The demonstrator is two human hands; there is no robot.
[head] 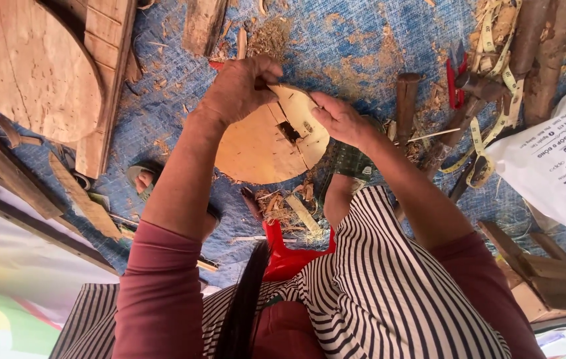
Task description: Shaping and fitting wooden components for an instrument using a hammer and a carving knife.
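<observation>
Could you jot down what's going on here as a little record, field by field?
Setting: blue tarp strewn with wood shavings and offcuts
Held piece: round wooden disc with a small square hole near its middle
Left hand: grips the disc's top edge
Right hand: holds the disc's right edge
Nearby: red-handled pliers, yellow measuring tape, a larger wooden round, white printed bag

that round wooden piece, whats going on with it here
A person in a striped top holds a round wooden disc in both hands above a blue tarp littered with wood shavings. The left hand grips its upper edge, and the right hand presses on its right side near a small dark slot. A larger round wooden board lies to the left, and red-handled cutters and a yellow measuring tape to the right.
</observation>
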